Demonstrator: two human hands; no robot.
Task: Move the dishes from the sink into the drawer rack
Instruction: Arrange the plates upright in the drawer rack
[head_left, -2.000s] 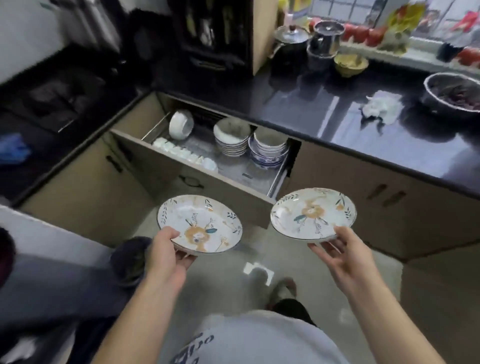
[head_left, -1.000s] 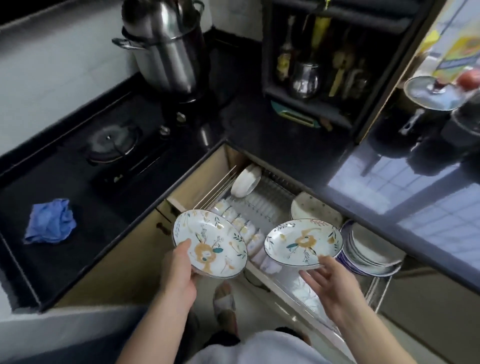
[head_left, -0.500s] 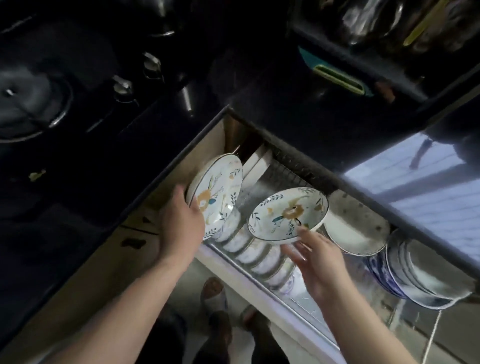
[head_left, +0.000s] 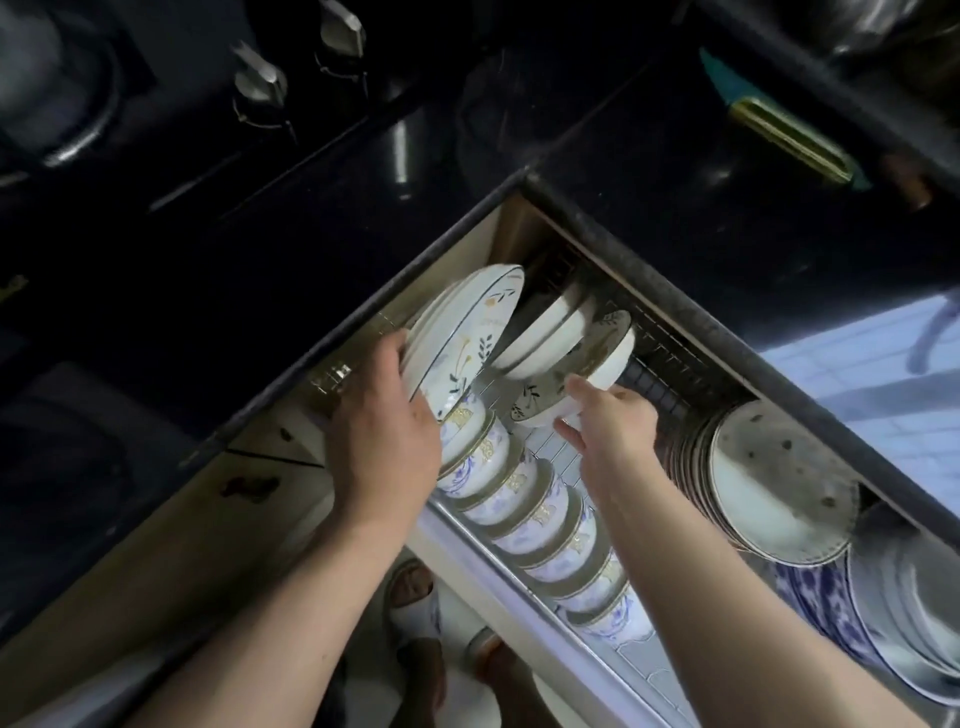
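Both floral plates, carried flat in front of the drawer two seconds ago, now stand on edge inside the drawer rack (head_left: 670, 358). The left hand (head_left: 382, 441) grips the left floral plate (head_left: 462, 338) from behind, fingers curled over its rim, and leans it against the drawer's left end above a row of small patterned bowls (head_left: 540, 514). The right hand (head_left: 605, 421) pinches the lower rim of the right floral plate (head_left: 587, 364), tilted just beside white dishes (head_left: 545, 332) already racked. Neither plate has been let go, and whether either sits in a wire slot cannot be told in the dim light. Stacked plates (head_left: 769, 478) and blue-patterned bowls (head_left: 831, 597) fill the drawer's right end. Judged progress: this pair is nearly stowed; the sink is out of view, so what remains is unknown.
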